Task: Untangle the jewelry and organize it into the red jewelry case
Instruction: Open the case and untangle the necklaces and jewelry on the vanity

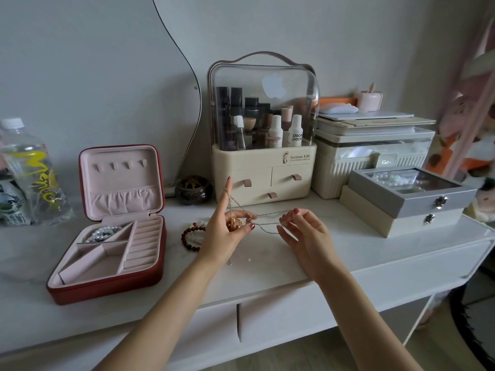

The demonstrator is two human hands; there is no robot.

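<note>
Currently we stand at a white dressing table set against a pale wall, with a cosmetics organizer just beyond our hands and stacked storage boxes beyond the right hand. The red jewelry case lies open, well left of the left hand; one compartment holds a pearl strand, the others look bare, so we judge the task early. Our left hand pinches a knotted gold cluster, index finger raised with chain looped over it; our right hand pinches the other end of the thin gold chain stretched between them above the table. Beaded bracelets wait just left of the left hand, unsorted.
</note>
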